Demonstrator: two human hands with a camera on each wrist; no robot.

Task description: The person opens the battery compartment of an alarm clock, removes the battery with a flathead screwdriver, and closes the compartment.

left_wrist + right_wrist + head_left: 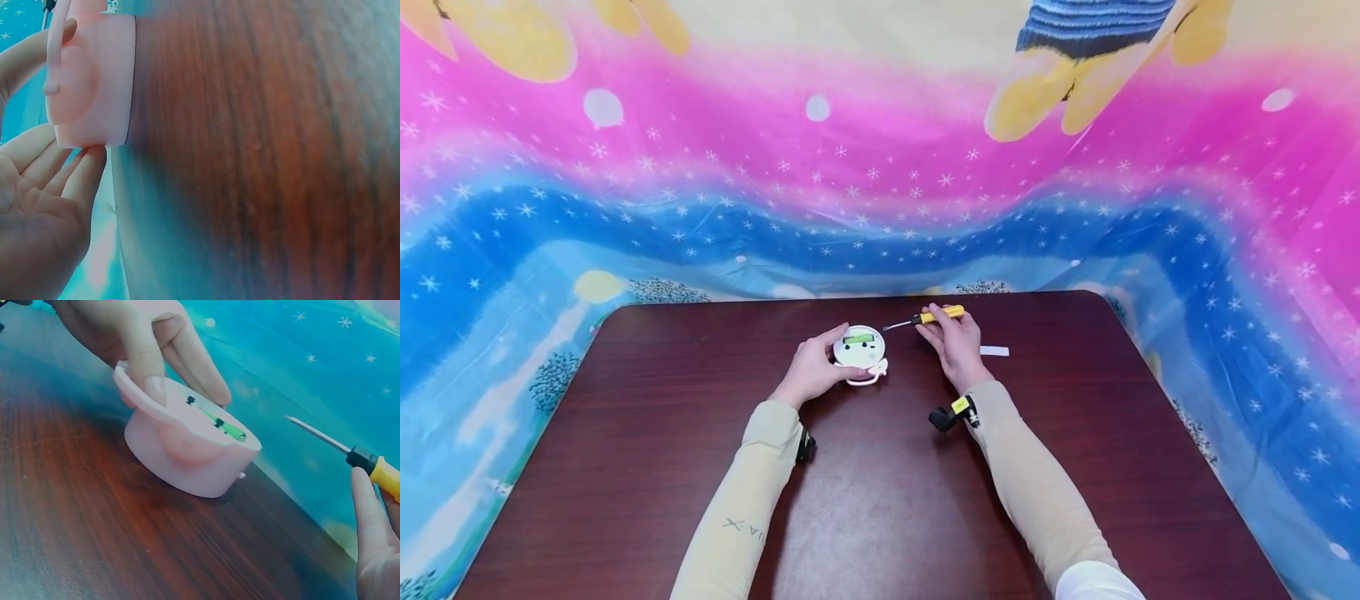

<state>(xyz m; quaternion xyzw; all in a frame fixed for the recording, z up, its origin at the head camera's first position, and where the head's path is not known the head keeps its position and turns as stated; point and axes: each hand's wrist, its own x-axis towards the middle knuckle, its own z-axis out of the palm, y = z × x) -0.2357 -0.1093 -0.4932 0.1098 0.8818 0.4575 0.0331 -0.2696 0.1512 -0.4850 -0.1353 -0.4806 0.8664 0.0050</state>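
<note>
A round pale pink battery-powered device (854, 358) with a curved handle stands on the table, its flat face up. Set into that face is a slot holding a green battery (859, 338); two black bits sit beside it. My left hand (808, 368) grips the device from the left, thumb over its near edge and fingers along the far side, as the right wrist view shows. To the right, my right hand (957, 346) holds a screwdriver (358, 456) with a yellow and black handle. The metal tip points left toward the device, apart from it.
A short white strip (995, 351) lies on the table just right of my right hand. The dark red-brown wooden table (880, 500) reaches back to a colourful cloth backdrop (865, 192) that hangs around it on three sides.
</note>
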